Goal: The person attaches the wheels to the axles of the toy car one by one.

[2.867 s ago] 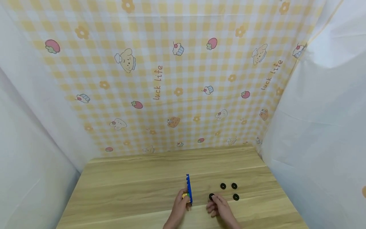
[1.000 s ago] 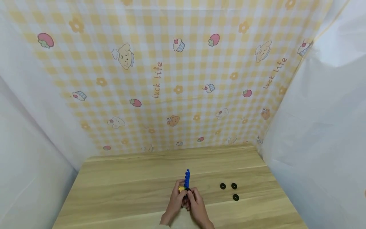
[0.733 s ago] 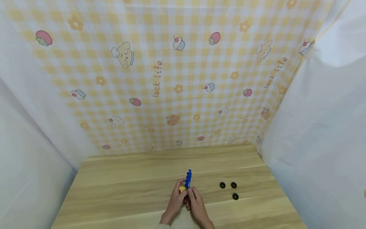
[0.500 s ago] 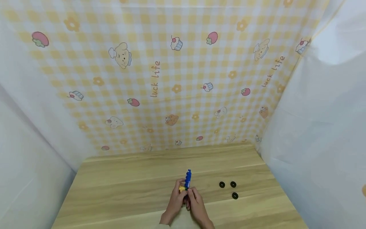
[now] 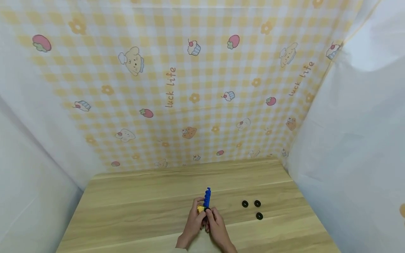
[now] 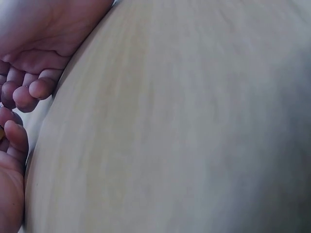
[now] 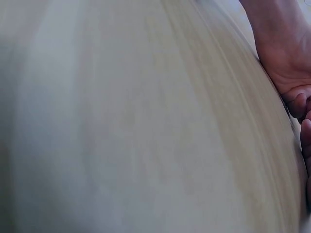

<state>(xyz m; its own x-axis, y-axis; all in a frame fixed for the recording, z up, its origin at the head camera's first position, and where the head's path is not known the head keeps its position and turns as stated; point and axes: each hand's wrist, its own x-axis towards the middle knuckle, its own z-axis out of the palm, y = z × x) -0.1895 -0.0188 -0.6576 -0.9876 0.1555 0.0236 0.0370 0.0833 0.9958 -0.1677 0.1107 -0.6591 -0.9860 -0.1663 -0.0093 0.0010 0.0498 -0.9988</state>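
Observation:
In the head view my left hand (image 5: pixel 191 225) grips a toy building-block piece near the front of the table. A long blue studded strip (image 5: pixel 207 198) points away from me, with a yellow block (image 5: pixel 200 209) at its near end, partly covered by the fingers. My right hand (image 5: pixel 219 230) pinches a black tyre-like ring (image 5: pixel 207 209) against that near end, thumb on top of it. Both hands' fingertips meet there and hide much of the ring. The wrist views catch only the curled fingers (image 6: pixel 24 97) and palms at their edges.
Three more black rings (image 5: pixel 245 203) lie flat on the wood-grain table (image 5: pixel 142 203), to the right of the hands. A yellow checked cloth (image 5: pixel 202 119) hangs behind the table, and white sheets (image 5: pixel 348 140) hang at both sides.
My right hand has carried one black ring left from the table to the block piece. The left hand has shifted slightly left, and the piece now tilts differently.

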